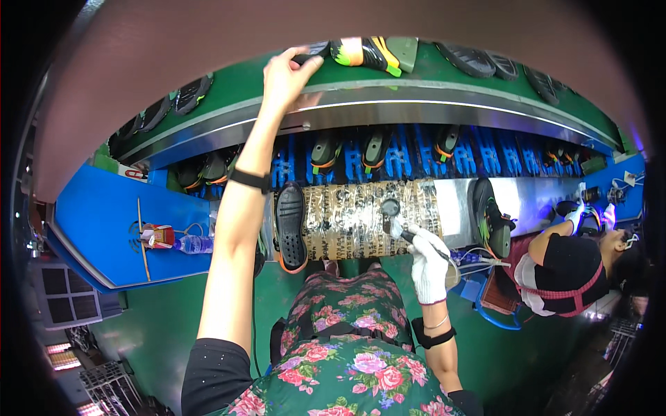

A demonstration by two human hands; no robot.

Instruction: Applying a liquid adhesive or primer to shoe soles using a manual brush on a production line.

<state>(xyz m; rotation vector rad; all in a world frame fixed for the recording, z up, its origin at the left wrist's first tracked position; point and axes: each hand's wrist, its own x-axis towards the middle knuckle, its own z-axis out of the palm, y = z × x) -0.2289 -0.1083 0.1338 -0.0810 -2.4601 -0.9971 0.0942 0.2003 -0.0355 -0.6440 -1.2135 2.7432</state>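
My bare left hand (286, 78) is stretched far forward to the green upper shelf, its fingers closed on the end of a dark shoe sole (319, 48). Much of that sole is hidden by the shelf's overhang. A white knit glove covers my right hand (430, 269), which grips a brush (408, 234) with a dark handle. The brush's pale tip lies just below a small round dark dish (390, 207) on the taped cardboard work surface (340, 218). Left of the dish, a black outsole (290, 225) with an orange rim lies lengthwise across the surface.
A black shoe (489, 218) lies on the right of the bench. On the upper shelf are a bright yellow-and-orange shoe (364, 54) and several soles (466, 59). Shoes stand along a blue rack (399, 156) below. A water bottle (194, 244) lies left; a co-worker (569, 260) sits right.
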